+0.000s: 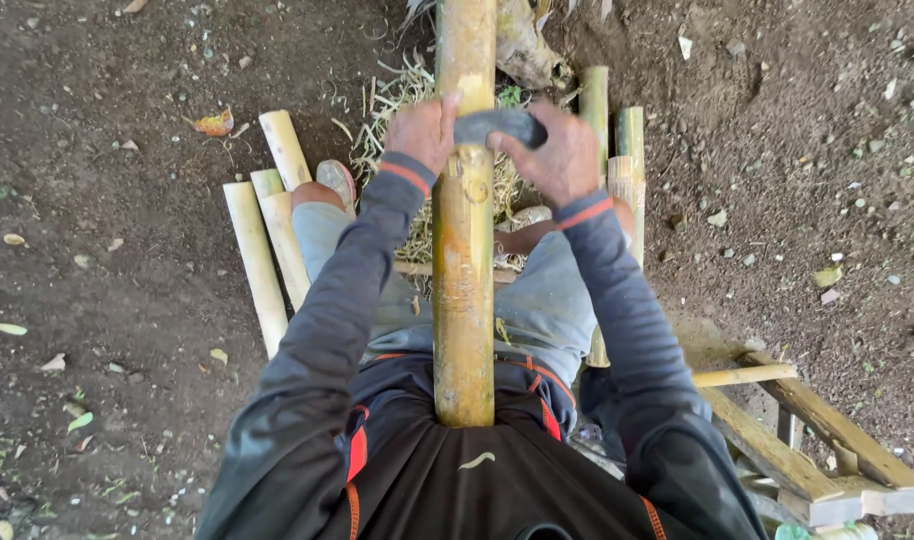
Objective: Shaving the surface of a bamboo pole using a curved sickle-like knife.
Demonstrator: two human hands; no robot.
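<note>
Fingers of the right hand are clamped around a dark curved blade laid crosswise on the thick yellow bamboo pole, while the left hand curls against the pole's left side at the blade's other end. That pole runs lengthwise from the person's belly out over the knees. Pale cut bamboo pieces lie on the soil left of the pole, a wooden frame lies to its right, and shavings are heaped beyond the hands.

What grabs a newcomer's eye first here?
The thick yellow-green bamboo pole running up the frame's middle from the person's lap. Both hands grip a dark curved blade laid across it near the top: left hand on one side, right hand on the other. Cut bamboo lengths lie on the dirt at left.
</note>
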